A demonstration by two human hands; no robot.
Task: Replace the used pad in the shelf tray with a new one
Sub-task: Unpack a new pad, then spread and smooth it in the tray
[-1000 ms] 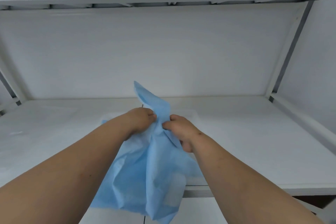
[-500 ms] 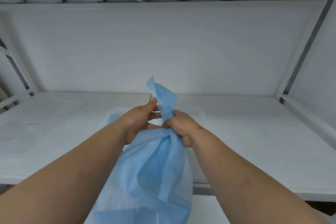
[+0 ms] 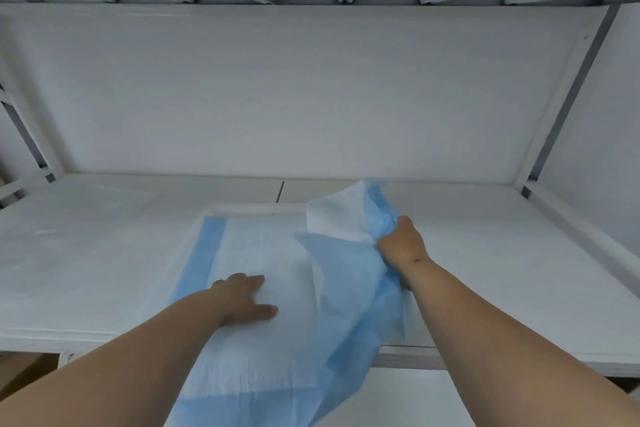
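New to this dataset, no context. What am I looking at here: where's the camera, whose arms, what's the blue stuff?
No machine: a person's two bare arms, filmed by one wide-angle camera worn on the head, looking forward and down into a white shelf. The blue-and-white sheet is an absorbent pad, partly unfolded over a shallow white tray. The left hand lies flat on the spread part. The right hand grips the bunched right side, lifted off the shelf. The pad's near end hangs over the front edge.
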